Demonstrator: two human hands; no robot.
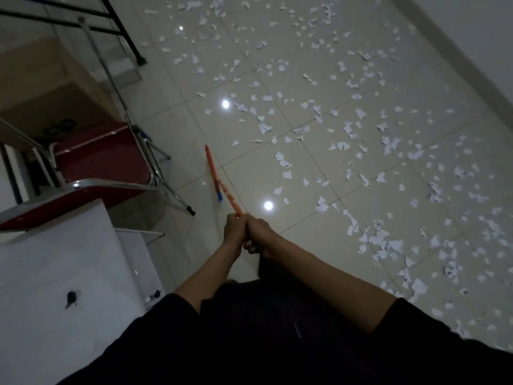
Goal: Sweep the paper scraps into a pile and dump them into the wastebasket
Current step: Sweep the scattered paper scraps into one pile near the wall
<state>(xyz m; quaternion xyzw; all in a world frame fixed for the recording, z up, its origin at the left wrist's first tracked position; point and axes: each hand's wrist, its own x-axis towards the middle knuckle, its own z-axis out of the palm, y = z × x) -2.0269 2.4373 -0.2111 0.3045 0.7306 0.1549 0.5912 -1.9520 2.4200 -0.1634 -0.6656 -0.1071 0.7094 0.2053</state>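
Observation:
Several white paper scraps (369,151) lie scattered over the pale tiled floor, thickest along the right side. An orange broom handle (231,200) runs from my hands down and away to the broom head (213,173), an orange strip with a blue part, standing on the floor left of the scraps. My left hand (234,227) and my right hand (256,234) both grip the handle's near end, pressed side by side. No wastebasket is in view.
A red chair (105,159) with chrome legs stands at the left, close to the broom head. A white cabinet top (55,273) sits at the lower left. A black metal frame (125,31) is at the upper left, and a wall (472,29) runs along the upper right.

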